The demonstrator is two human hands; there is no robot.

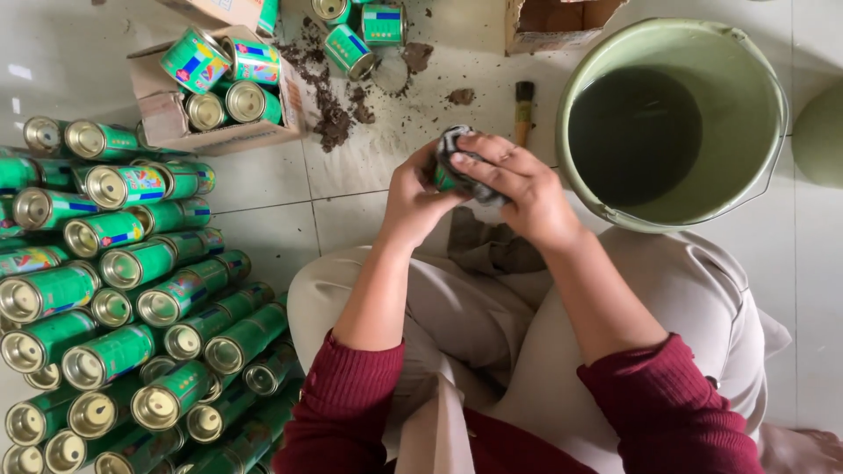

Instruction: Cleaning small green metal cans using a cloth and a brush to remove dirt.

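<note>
My left hand [411, 204] grips a green can [444, 178], mostly hidden between both hands above my knees. My right hand [518, 184] presses a dark grey rag [461, 145] around the can's top and side. Both sleeves are dark red, and I sit with beige trousers drawn up. A green bucket [755, 61] of dark water stands just right of my hands.
A large stack of green cans [132, 298] lies on its side at the left. A cardboard box [149, 105] holding more cans sits at upper left. Loose cans [349, 48], clumps of dirt, a brush [523, 105] and another box [553, 22] lie on the tiled floor ahead.
</note>
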